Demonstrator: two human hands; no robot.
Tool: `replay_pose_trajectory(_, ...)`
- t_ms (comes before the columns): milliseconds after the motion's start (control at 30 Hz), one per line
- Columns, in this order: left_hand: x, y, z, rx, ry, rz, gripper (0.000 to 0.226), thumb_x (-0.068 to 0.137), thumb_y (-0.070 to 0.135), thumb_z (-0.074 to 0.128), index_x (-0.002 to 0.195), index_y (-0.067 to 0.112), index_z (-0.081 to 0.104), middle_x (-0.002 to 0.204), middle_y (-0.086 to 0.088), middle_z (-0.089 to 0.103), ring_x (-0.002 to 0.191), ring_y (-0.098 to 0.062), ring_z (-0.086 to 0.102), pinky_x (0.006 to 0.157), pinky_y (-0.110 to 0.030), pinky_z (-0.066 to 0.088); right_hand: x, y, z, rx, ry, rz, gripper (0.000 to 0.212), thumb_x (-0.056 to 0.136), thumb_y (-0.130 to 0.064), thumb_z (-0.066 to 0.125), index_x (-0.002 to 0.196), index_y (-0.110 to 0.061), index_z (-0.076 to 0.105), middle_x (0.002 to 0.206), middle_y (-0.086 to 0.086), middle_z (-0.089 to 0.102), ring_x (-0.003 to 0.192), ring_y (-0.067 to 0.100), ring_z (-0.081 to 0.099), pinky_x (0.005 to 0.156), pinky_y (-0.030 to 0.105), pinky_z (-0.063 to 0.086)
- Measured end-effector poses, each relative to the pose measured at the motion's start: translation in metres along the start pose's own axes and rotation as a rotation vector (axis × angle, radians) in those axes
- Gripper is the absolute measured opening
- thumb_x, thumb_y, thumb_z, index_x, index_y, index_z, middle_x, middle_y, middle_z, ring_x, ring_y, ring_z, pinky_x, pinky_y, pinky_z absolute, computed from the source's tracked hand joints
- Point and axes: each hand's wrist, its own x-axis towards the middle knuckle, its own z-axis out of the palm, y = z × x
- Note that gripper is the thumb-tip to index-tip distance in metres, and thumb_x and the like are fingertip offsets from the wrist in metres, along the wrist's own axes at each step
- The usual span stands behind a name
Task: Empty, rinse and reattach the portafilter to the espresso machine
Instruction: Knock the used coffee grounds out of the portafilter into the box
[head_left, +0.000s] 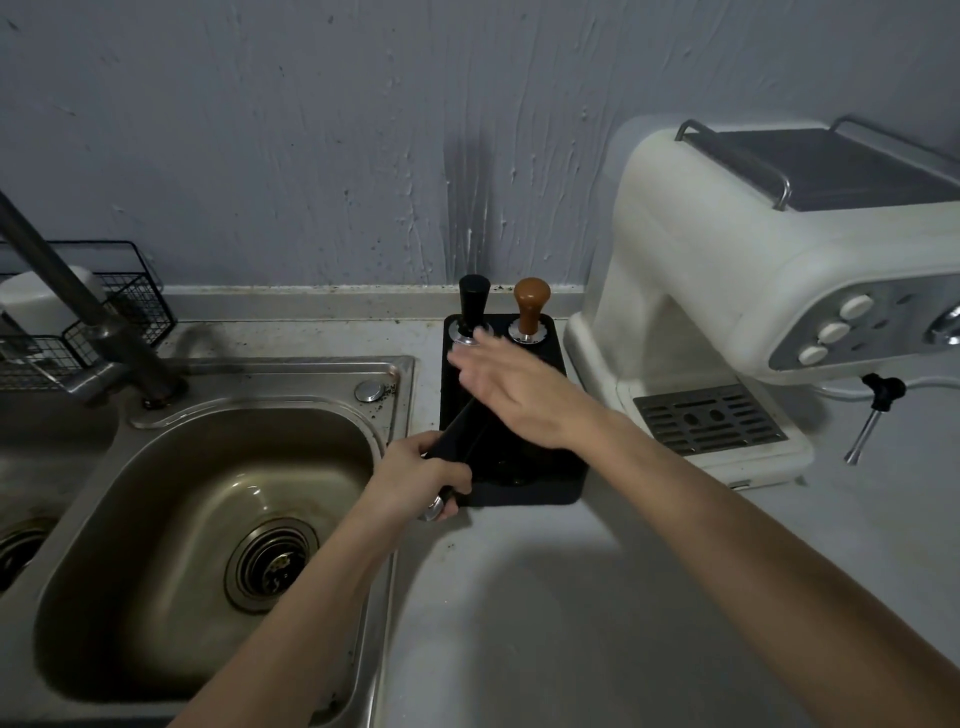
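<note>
My left hand (415, 480) grips the black handle of the portafilter (457, 434), which slants up to the right over a black tamping mat (550, 483). The portafilter's basket end is hidden under my right hand (511, 387), which is blurred, flat and open above the mat. The handle's metal end cap pokes out below my left fingers. The white espresso machine (727, 291) stands to the right with nothing over its drip tray (709, 418). The steel sink (208, 519) lies to the left of my left hand.
A black tamper (474, 306) and a wooden-handled tamper (531, 309) stand at the back of the mat. The faucet (78, 301) rises over the sink's back left, beside a wire rack (130, 306). The steam wand (872, 415) hangs at the machine's right.
</note>
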Motion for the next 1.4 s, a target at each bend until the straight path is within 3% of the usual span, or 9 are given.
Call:
replay_pose_trajectory(100, 0.001, 0.004, -0.001, 0.005, -0.007, 0.031, 0.018, 0.066, -0.012, 0.057, 0.073, 0.004, 0.056, 0.042, -0.005, 0.046, 0.030, -0.014, 0.042, 0.035, -0.017, 0.031, 0.001, -0.006, -0.008, 0.057, 0.314, -0.062, 0.054, 0.096, -0.040, 0.026, 0.141, -0.012, 0.033, 0.152, 0.004, 0.031, 0.137, -0.001, 0.010, 0.108, 0.004, -0.002)
replay_pose_trajectory(267, -0.002, 0.006, 0.002, -0.005, -0.008, 0.014, 0.017, 0.066, -0.013, 0.056, 0.074, 0.002, 0.053, 0.048, -0.008, 0.045, 0.030, -0.014, 0.041, 0.036, -0.016, 0.030, -0.002, 0.001, 0.003, -0.063, -0.116, 0.038, 0.050, 0.098, -0.037, 0.025, 0.142, -0.014, 0.030, 0.154, 0.002, 0.026, 0.142, 0.008, 0.011, 0.113, 0.022, 0.002)
replay_pose_trajectory(400, -0.002, 0.005, 0.000, -0.035, -0.007, 0.033, 0.017, 0.067, -0.013, 0.056, 0.074, 0.002, 0.052, 0.041, -0.004, 0.046, 0.030, -0.014, 0.041, 0.035, -0.016, 0.031, 0.004, -0.009, -0.014, 0.061, 0.339, -0.073, 0.054, 0.096, -0.040, 0.025, 0.141, -0.012, 0.033, 0.151, 0.005, 0.033, 0.137, 0.003, 0.016, 0.113, 0.020, 0.007)
replay_pose_trajectory(533, -0.003, 0.008, 0.004, -0.014, 0.001, 0.012, 0.017, 0.067, -0.012, 0.057, 0.074, 0.003, 0.053, 0.050, -0.009, 0.046, 0.031, -0.014, 0.042, 0.035, -0.017, 0.032, -0.009, -0.001, 0.011, -0.087, -0.078, 0.045, 0.046, 0.099, -0.032, 0.027, 0.139, -0.011, 0.036, 0.152, 0.005, 0.031, 0.142, 0.011, 0.014, 0.113, 0.022, 0.001)
replay_pose_trajectory(700, -0.005, 0.002, 0.003, -0.037, 0.018, 0.027, 0.019, 0.068, -0.014, 0.055, 0.080, 0.001, 0.052, 0.052, -0.010, 0.044, 0.029, -0.014, 0.040, 0.035, -0.017, 0.031, 0.000, -0.009, -0.008, 0.085, 0.348, -0.080, 0.053, 0.096, -0.039, 0.025, 0.140, -0.011, 0.035, 0.151, 0.003, 0.032, 0.136, -0.001, 0.009, 0.114, 0.020, 0.002)
replay_pose_trajectory(833, -0.005, 0.002, 0.005, -0.018, 0.012, 0.013, 0.017, 0.066, -0.012, 0.056, 0.071, 0.002, 0.051, 0.046, -0.007, 0.045, 0.031, -0.014, 0.042, 0.035, -0.016, 0.032, -0.016, 0.000, 0.015, -0.094, -0.114, 0.058, 0.048, 0.099, -0.033, 0.026, 0.143, -0.013, 0.029, 0.155, 0.002, 0.025, 0.143, 0.008, 0.007, 0.114, 0.024, -0.001)
replay_pose_trajectory(1033, -0.004, 0.000, 0.003, -0.028, 0.031, 0.012, 0.018, 0.066, -0.013, 0.056, 0.073, 0.002, 0.052, 0.043, -0.008, 0.044, 0.028, -0.014, 0.041, 0.034, -0.016, 0.032, 0.000, -0.009, -0.015, 0.143, 0.378, -0.088, 0.055, 0.096, -0.041, 0.024, 0.144, -0.014, 0.025, 0.150, -0.009, 0.021, 0.138, -0.001, 0.006, 0.115, 0.019, 0.004)
replay_pose_trajectory(1167, -0.005, 0.004, 0.009, -0.021, 0.032, 0.020, 0.019, 0.064, -0.013, 0.056, 0.067, 0.004, 0.050, 0.037, -0.001, 0.045, 0.030, -0.015, 0.040, 0.034, -0.016, 0.031, -0.015, 0.000, 0.023, -0.077, -0.002, 0.011, 0.047, 0.099, -0.029, 0.029, 0.141, -0.009, 0.031, 0.151, 0.006, 0.032, 0.143, 0.015, 0.015, 0.113, 0.022, 0.001)
replay_pose_trajectory(1400, -0.008, 0.008, 0.012, -0.015, 0.034, 0.027, 0.019, 0.066, -0.011, 0.058, 0.072, 0.006, 0.052, 0.052, -0.008, 0.046, 0.035, -0.015, 0.043, 0.038, -0.017, 0.034, -0.008, 0.007, 0.020, 0.030, -0.017, 0.021, 0.047, 0.099, -0.032, 0.025, 0.141, -0.011, 0.032, 0.151, 0.003, 0.033, 0.143, 0.011, 0.012, 0.106, 0.012, -0.001)
